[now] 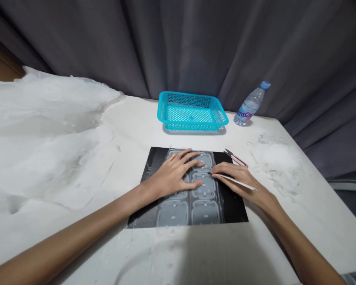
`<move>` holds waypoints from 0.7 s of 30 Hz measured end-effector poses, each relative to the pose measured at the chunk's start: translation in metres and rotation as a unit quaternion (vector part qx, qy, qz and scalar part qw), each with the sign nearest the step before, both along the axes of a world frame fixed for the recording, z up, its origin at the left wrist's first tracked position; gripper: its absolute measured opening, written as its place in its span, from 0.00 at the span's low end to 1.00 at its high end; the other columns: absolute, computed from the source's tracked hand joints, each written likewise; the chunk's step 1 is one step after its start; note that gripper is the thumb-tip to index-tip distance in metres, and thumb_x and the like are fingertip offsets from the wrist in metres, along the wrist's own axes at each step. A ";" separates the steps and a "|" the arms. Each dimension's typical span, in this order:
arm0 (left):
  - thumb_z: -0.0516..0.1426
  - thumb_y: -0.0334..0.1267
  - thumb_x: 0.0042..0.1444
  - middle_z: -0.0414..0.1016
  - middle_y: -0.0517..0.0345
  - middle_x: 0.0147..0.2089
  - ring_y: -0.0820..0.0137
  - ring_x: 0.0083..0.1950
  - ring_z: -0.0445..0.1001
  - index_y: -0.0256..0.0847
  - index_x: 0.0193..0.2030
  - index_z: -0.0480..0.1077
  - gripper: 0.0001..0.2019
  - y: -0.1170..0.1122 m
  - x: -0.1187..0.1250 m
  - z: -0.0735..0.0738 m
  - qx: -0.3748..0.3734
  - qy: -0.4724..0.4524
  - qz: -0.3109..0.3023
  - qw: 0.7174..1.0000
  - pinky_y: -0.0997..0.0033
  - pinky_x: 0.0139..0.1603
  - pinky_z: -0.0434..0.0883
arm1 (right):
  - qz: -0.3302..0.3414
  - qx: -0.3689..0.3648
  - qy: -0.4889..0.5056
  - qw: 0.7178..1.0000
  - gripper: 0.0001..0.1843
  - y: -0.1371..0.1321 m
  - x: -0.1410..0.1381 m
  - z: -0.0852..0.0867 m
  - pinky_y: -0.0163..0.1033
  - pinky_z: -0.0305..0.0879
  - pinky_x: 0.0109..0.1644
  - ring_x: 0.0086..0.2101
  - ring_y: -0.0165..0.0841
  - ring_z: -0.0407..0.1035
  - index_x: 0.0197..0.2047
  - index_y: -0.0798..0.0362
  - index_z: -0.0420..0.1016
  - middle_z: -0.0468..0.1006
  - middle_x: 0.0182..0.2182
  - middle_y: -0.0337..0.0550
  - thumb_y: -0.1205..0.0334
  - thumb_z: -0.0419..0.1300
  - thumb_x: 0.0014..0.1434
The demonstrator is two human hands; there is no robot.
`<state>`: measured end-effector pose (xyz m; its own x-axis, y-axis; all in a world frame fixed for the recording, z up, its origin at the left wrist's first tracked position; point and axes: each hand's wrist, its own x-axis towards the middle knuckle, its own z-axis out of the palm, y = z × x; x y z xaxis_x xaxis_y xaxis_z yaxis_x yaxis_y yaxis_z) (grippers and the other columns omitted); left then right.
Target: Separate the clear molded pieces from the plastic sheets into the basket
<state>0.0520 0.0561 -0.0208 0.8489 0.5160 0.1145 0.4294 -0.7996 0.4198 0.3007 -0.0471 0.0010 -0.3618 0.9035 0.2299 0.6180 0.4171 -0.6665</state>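
One clear plastic sheet [206,213], moulded with two columns of rounded compartments, lies on a black board [237,211] at the middle of the white worktop [136,126], well in from the back edge. The left hand [176,174] rests palm down across the sheet's left column, its fingers spread wide and grasping nothing, with the thumb and forefinger reaching over onto the right column. The right hand [239,178] is at the sheet's right side, its fingers closed in a pinch around a slim white tool [243,184], held like a pen. The tool's dark tip points at the border between two compartments in the right column; whether it touches the plastic, I cannot tell. Just beyond this hand, snips [239,160] with pinkish handles lie with their blades over the board's far right corner and their handles on the worktop. A turquoise basket [192,127] with pierced walls stands near the middle of the back edge. To its right, toward the back right corner, a water bottle [250,107] with a blue cap stands upright. A large heap of clear film [47,114] covers the worktop's left side up to the back edge, and a smaller crumpled patch of plastic [284,162] lies near the right edge. A dark grey curtain [190,47] hangs behind the back edge.
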 end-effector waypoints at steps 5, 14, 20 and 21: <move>0.59 0.64 0.63 0.62 0.53 0.76 0.49 0.78 0.55 0.49 0.66 0.69 0.31 0.002 -0.001 0.001 -0.008 -0.003 0.004 1.000 0.41 0.75 0.57 | 0.001 -0.012 0.028 1.000 0.09 -0.001 -0.006 -0.001 0.44 0.74 0.55 0.49 0.39 0.78 0.51 0.47 0.77 0.82 0.48 0.45 0.60 0.56 0.74; 0.60 0.64 0.61 0.63 0.55 0.75 0.49 0.77 0.56 0.51 0.63 0.71 0.29 0.006 0.003 0.000 -0.042 -0.011 0.018 0.999 0.40 0.73 0.58 | 0.081 0.030 -0.046 0.995 0.13 0.003 -0.009 -0.006 0.47 0.71 0.58 0.55 0.42 0.73 0.58 0.49 0.72 0.78 0.52 0.52 0.66 0.52 0.75; 0.62 0.64 0.59 0.54 0.49 0.80 0.49 0.79 0.52 0.48 0.72 0.61 0.39 0.007 0.003 -0.001 -0.084 -0.023 0.027 0.996 0.43 0.75 0.55 | 0.031 0.069 -0.100 0.992 0.23 0.005 -0.012 -0.018 0.50 0.71 0.60 0.58 0.45 0.70 0.67 0.46 0.68 0.73 0.59 0.54 0.64 0.58 0.71; 0.62 0.65 0.59 0.50 0.46 0.81 0.49 0.80 0.50 0.46 0.75 0.56 0.43 0.007 0.003 -0.002 -0.092 -0.020 0.033 0.995 0.43 0.76 0.53 | 0.021 0.081 -0.099 0.992 0.21 0.010 -0.013 -0.019 0.50 0.71 0.59 0.56 0.45 0.70 0.66 0.47 0.70 0.75 0.57 0.53 0.65 0.57 0.72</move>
<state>0.0547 0.0633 -0.0229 0.8096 0.5851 0.0470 0.4573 -0.6788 0.5745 0.2881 -0.0371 -0.0176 -0.4513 0.8433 0.2917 0.7094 0.5374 -0.4560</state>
